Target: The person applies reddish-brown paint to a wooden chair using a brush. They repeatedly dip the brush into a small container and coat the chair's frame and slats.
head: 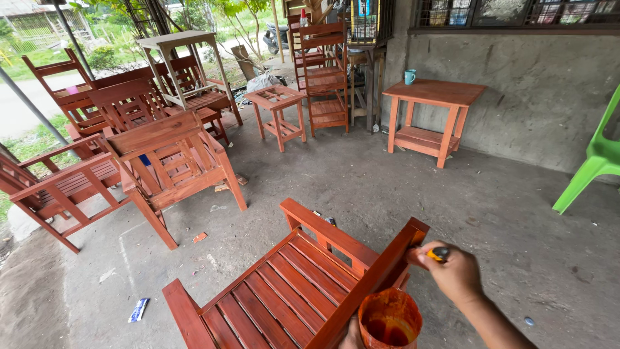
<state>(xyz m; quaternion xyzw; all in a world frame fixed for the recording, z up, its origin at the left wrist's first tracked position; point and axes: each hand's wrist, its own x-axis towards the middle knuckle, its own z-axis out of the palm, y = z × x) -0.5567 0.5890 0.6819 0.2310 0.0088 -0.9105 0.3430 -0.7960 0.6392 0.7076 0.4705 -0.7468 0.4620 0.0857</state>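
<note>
A reddish-brown slatted wooden chair (284, 291) lies tipped over on the concrete floor right below me. My right hand (455, 274) grips a paintbrush with a yellow band (436, 254), its tip against the end of the chair's arm rail (394, 258). At the bottom edge my left hand (352, 336), mostly hidden, holds up a small stained cup (389, 319) with reddish-brown stain inside, close beside the same rail.
Several stained wooden chairs (171, 161) stand at the left, small tables (279, 110) and a larger side table (431, 113) with a teal mug (409, 76) behind. A green plastic chair (597, 158) stands by the grey wall at right. A blue wrapper (138, 309) lies on the floor.
</note>
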